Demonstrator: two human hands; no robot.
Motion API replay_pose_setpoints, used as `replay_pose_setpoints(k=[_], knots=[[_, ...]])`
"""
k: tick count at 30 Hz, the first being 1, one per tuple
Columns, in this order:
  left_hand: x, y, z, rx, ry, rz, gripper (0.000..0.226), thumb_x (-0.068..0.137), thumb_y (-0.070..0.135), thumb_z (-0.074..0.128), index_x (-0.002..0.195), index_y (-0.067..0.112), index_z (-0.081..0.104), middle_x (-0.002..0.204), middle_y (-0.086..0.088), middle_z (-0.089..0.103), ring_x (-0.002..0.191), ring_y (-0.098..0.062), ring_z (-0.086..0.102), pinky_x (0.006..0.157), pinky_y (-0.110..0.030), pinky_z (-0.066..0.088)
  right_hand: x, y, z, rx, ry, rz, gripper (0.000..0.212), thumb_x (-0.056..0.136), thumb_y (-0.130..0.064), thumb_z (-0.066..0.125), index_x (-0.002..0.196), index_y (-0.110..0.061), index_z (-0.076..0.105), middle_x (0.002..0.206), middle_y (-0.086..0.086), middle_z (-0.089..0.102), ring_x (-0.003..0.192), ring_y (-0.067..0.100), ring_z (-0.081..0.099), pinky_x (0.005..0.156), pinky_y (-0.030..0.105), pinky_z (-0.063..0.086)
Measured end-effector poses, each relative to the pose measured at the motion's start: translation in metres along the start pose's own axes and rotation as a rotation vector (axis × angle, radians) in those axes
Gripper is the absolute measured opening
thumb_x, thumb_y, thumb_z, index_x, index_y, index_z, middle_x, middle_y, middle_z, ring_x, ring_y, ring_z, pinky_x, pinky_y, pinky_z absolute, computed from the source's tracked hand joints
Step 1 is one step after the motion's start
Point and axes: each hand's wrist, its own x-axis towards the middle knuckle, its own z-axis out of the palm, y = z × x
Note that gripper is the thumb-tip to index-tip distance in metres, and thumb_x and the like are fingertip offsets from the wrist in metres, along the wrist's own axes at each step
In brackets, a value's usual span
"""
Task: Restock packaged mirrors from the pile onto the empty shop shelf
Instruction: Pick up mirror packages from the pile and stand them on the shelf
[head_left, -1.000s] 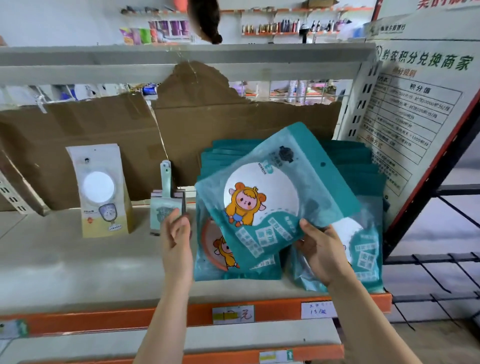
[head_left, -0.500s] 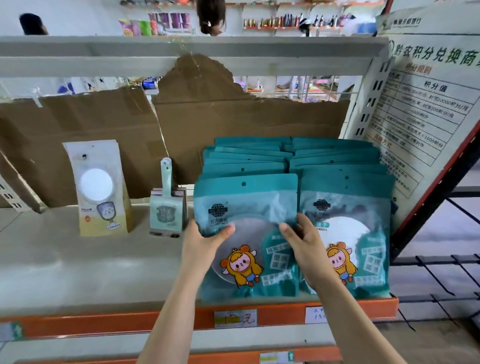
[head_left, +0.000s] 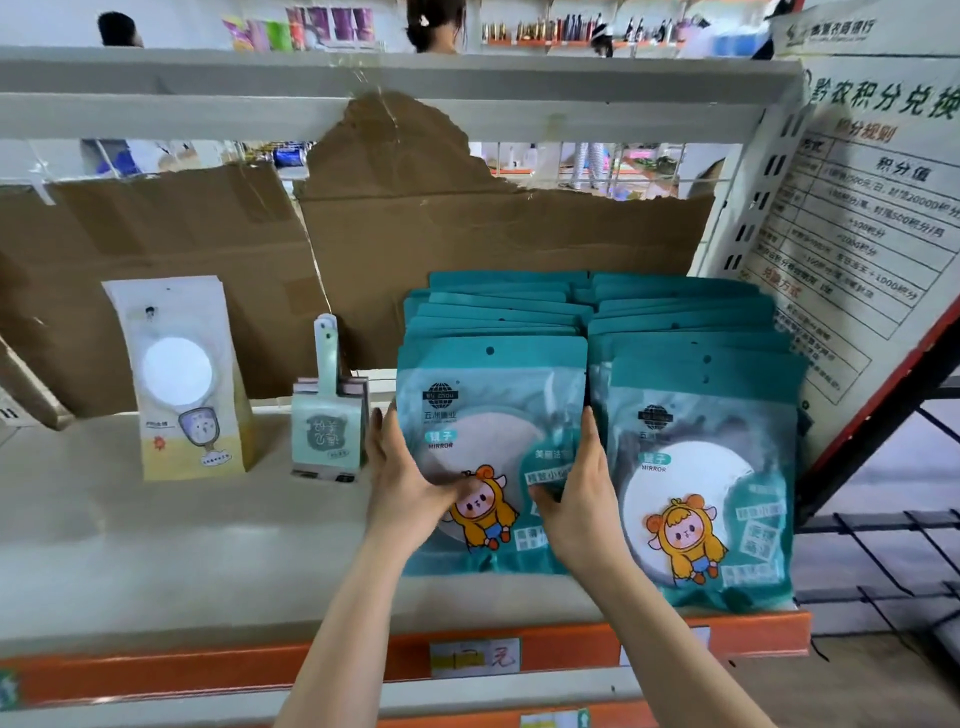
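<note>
Now squaring front mirror packet (head_left: 491, 415) at head of left row (head_left: 493, 317), bottom edge on shelf (head_left: 156, 561). Pinched at both side edges by left hand (head_left: 400, 483) and right hand (head_left: 576, 499), thumbs across the face. Probably to seat upright, flush with right row (head_left: 701, 519) just beside.

Two rows of teal mirror packets (head_left: 675, 322) are standing side by side at the right end of the shelf (head_left: 156, 545), each packet leaning back on those behind. The front packet (head_left: 491, 405) of the left row is sitting upright, showing a round mirror through its clear window and a cartoon child in yellow. The left hand (head_left: 402, 483) and right hand (head_left: 582, 499) are gripping its side edges.
</note>
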Motion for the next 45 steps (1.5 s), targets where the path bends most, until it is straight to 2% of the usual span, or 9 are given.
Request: replay_pose_setpoints(k=[3, 7, 13, 17, 21, 26, 30, 36, 45], knots=[[-0.009, -0.002, 0.001, -0.104, -0.162, -0.003, 0.139, 0.054, 0.024, 0.090, 0.149, 0.024, -0.011, 0.158, 0.000, 0.009, 0.134, -0.009, 0.019, 0.107, -0.036, 0.029, -0.012, -0.001, 0.011, -0.090, -0.051, -0.037, 0.110, 0.082, -0.015, 0.068, 0.146, -0.022, -0.022, 0.152, 0.013, 0.011, 0.141, 0.029, 0.007, 0.114, 0.042, 0.015], [-0.005, -0.007, 0.006, -0.041, -0.102, 0.062, 0.134, 0.058, 0.023, 0.089, 0.149, 0.024, -0.010, 0.159, 0.001, 0.004, 0.139, -0.013, 0.018, 0.106, -0.035, 0.031, -0.018, 0.000, 0.020, -0.205, -0.125, -0.044, 0.113, 0.085, -0.025, 0.065, 0.130, -0.035, -0.039, 0.154, 0.015, -0.013, 0.143, 0.033, -0.011, 0.115, 0.041, 0.004], [0.006, -0.010, 0.011, 0.053, -0.038, 0.078, 0.128, 0.061, 0.033, 0.086, 0.147, 0.032, -0.008, 0.159, -0.003, -0.001, 0.144, -0.024, 0.016, 0.100, -0.044, 0.039, 0.002, -0.002, 0.016, -0.244, -0.117, 0.004, 0.113, 0.085, -0.026, 0.067, 0.135, -0.034, -0.033, 0.154, 0.013, -0.023, 0.145, 0.034, -0.001, 0.109, 0.036, 0.025], [0.004, -0.015, 0.009, 0.086, -0.039, 0.132, 0.122, 0.062, 0.039, 0.084, 0.141, 0.037, -0.009, 0.159, 0.000, 0.000, 0.145, -0.023, 0.013, 0.099, -0.044, 0.040, -0.005, 0.001, 0.023, -0.301, -0.073, -0.010, 0.107, 0.085, -0.025, 0.068, 0.146, -0.026, -0.020, 0.154, 0.014, -0.023, 0.144, 0.036, -0.006, 0.113, 0.039, 0.022], [-0.002, -0.025, 0.004, 0.075, -0.071, 0.160, 0.115, 0.068, 0.044, 0.078, 0.141, 0.037, -0.010, 0.159, 0.003, 0.000, 0.145, -0.018, 0.012, 0.103, -0.039, 0.036, -0.013, 0.008, 0.037, -0.449, 0.071, -0.170, 0.108, 0.073, -0.011, 0.075, 0.150, -0.020, 0.000, 0.155, 0.014, -0.014, 0.143, 0.040, -0.003, 0.110, 0.047, 0.023], [-0.008, -0.039, -0.018, 0.338, -0.026, 0.161, 0.085, 0.082, 0.063, 0.044, 0.150, 0.027, 0.007, 0.159, -0.007, 0.010, 0.144, -0.029, 0.018, 0.110, -0.047, 0.032, -0.017, -0.001, 0.043, -0.568, 0.100, -0.236, 0.094, 0.072, -0.021, 0.075, 0.146, -0.008, 0.019, 0.152, 0.027, 0.015, 0.142, 0.043, 0.009, 0.111, 0.047, 0.014], [-0.018, -0.052, -0.052, 0.611, 0.035, 0.079, 0.064, 0.092, 0.052, 0.042, 0.146, 0.027, 0.021, 0.156, -0.007, 0.019, 0.142, -0.027, 0.021, 0.115, -0.042, 0.024, -0.019, -0.017, 0.049, -0.593, 0.053, -0.299, 0.070, 0.073, -0.024, 0.074, 0.134, -0.008, 0.042, 0.139, 0.024, 0.042, 0.131, 0.045, 0.034, 0.107, 0.056, 0.032], [-0.055, -0.081, -0.115, 0.789, 0.131, -0.180, 0.060, 0.094, 0.052, 0.039, 0.146, 0.026, 0.022, 0.155, -0.009, 0.021, 0.142, -0.029, 0.022, 0.114, -0.047, 0.025, -0.023, -0.045, 0.067, -0.472, -0.073, -0.434, 0.046, 0.072, -0.014, 0.074, 0.116, -0.007, 0.059, 0.120, 0.017, 0.059, 0.111, 0.040, 0.052, 0.090, 0.050, 0.047], [-0.134, -0.115, -0.194, 0.696, 0.327, -0.574, 0.065, 0.095, 0.051, 0.038, 0.150, 0.025, 0.016, 0.156, -0.010, 0.018, 0.142, -0.031, 0.020, 0.112, -0.049, 0.026, -0.029, -0.101, 0.124, -0.421, -0.438, -0.587, 0.061, 0.092, -0.034, 0.053, 0.145, -0.023, 0.025, 0.149, 0.006, 0.031, 0.137, 0.028, 0.028, 0.111, 0.044, 0.027]])
